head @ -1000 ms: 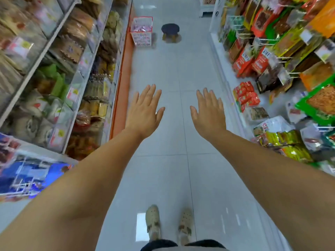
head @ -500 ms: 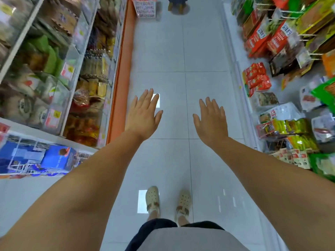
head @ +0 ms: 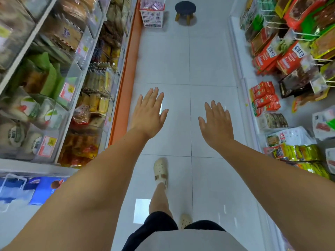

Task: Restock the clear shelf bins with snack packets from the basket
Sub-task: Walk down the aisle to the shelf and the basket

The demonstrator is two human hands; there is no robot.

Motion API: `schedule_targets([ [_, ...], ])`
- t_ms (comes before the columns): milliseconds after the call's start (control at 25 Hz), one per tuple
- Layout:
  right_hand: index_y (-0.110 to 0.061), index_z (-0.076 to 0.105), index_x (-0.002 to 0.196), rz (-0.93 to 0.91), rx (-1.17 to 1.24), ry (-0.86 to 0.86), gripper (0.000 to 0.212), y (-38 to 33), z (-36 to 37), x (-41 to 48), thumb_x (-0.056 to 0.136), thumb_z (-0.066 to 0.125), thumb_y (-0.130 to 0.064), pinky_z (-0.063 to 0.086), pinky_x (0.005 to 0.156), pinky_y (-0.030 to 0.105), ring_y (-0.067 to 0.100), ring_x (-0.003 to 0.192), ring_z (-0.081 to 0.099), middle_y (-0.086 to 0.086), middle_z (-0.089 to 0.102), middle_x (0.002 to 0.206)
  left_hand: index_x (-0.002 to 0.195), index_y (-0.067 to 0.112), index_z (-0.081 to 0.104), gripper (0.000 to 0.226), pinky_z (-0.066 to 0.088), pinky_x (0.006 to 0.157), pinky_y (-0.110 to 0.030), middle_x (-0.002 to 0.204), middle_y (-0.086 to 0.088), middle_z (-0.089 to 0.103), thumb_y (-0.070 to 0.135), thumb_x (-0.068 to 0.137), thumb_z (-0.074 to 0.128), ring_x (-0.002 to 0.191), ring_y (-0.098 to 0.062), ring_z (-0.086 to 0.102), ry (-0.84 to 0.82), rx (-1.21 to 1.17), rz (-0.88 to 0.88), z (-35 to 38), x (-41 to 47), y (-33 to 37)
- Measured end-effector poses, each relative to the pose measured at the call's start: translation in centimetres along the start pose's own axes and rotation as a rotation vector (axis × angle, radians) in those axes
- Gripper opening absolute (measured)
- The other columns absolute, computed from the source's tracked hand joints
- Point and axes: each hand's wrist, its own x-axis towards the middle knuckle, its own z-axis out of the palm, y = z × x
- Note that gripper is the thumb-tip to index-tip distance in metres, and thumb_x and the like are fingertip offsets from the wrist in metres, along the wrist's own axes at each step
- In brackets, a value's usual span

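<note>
Nearest, one pale shoe (head: 160, 171) was stepped ahead of the other; half a second before, both stood side by side. Over the floor the left hand (head: 147, 115) and right hand (head: 216, 124) hung flat, fingers straight, holding nothing. Clear shelf bins (head: 72, 98) lined the left. Far up the aisle, well apart from both hands, the basket (head: 152, 13) stood beside a stool (head: 185, 11), ahead and slightly left, nearer the left hand, its long axis unclear; more of it showed than before
</note>
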Motion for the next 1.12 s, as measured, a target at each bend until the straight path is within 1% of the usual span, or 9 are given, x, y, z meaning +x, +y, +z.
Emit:
schedule_targets([
  [80, -0.015, 0.013, 0.154, 0.019, -0.012, 0.006, 0.058, -0.5, -0.2, 4.6, 0.103, 0.025, -0.04, 0.003, 0.121, 0.043, 0.024, 0.149, 0.003, 0.008, 0.009, 0.162, 0.153, 0.015, 0.017, 0.06, 0.005, 0.121, -0.042, 0.161, -0.006, 0.01, 0.044, 0.102, 0.026, 0.149, -0.02, 0.003, 0.008, 0.001, 0.011, 0.3, 4.8, -2.0],
  [320, -0.014, 0.011, 0.154, 0.094, -0.019, -0.011, 0.058, -3.0, -1.6, 18.5, 0.103, 0.022, -0.04, 0.001, 0.121, 0.042, 0.024, 0.149, 0.002, 0.008, 0.008, 0.162, 0.153, 0.015, 0.017, 0.06, 0.004, 0.121, -0.043, 0.161, -0.006, 0.011, 0.045, 0.102, 0.026, 0.149, -0.021, 0.004, -0.035, -0.003, 0.077, -0.1, 19.6, -7.8],
  [480, -0.015, 0.012, 0.154, 0.117, 0.003, 0.005, 0.058, -3.8, -3.3, 26.8, 0.103, 0.023, -0.04, 0.0, 0.121, 0.042, 0.024, 0.149, 0.002, 0.008, 0.008, 0.162, 0.152, 0.014, 0.018, 0.06, 0.004, 0.121, -0.043, 0.161, -0.007, 0.012, 0.044, 0.102, 0.027, 0.149, -0.021, 0.004, -0.035, -0.011, 0.09, -0.3, 28.4, -10.4],
  [600, -0.015, 0.012, 0.154, 0.122, 0.029, 0.011, 0.057, -3.5, -4.1, 34.9, 0.103, 0.023, -0.039, -0.001, 0.121, 0.041, 0.023, 0.149, 0.001, 0.007, 0.007, 0.162, 0.153, 0.014, 0.018, 0.06, 0.004, 0.121, -0.042, 0.161, -0.007, 0.011, 0.044, 0.102, 0.028, 0.149, -0.021, 0.003, -0.03, -0.021, 0.083, 0.6, 36.1, -12.1],
  [800, -0.014, 0.013, 0.154, 0.104, 0.022, 0.006, 0.057, -2.3, -4.8, 50.6, 0.103, 0.023, -0.039, 0.001, 0.121, 0.042, 0.024, 0.149, 0.003, 0.008, 0.009, 0.162, 0.153, 0.014, 0.017, 0.06, 0.003, 0.121, -0.042, 0.161, -0.006, 0.009, 0.043, 0.101, 0.029, 0.149, -0.021, 0.003, -0.055, -0.013, 0.045, 2.4, 51.4, -14.2],
  [920, -0.014, 0.013, 0.153, 0.081, 0.007, -0.024, 0.057, -1.0, -7.2, 60.6, 0.103, 0.024, -0.039, 0.002, 0.121, 0.043, 0.025, 0.149, 0.003, 0.009, 0.009, 0.162, 0.153, 0.015, 0.018, 0.06, 0.004, 0.121, -0.042, 0.161, -0.006, 0.009, 0.044, 0.101, 0.029, 0.149, -0.02, 0.003, -0.072, -0.019, 0.05, 2.1, 60.7, -14.4],
  [1120, -0.014, 0.014, 0.153, 0.04, 0.009, -0.006, 0.057, -1.0, -10.4, 76.9, 0.103, 0.025, -0.039, 0.002, 0.12, 0.043, 0.025, 0.149, 0.005, 0.009, 0.01, 0.161, 0.153, 0.016, 0.016, 0.06, 0.003, 0.121, -0.041, 0.161, -0.005, 0.009, 0.044, 0.101, 0.028, 0.149, -0.019, 0.001, -0.058, -0.037, 0.022, 1.8, 75.2, -17.2],
])
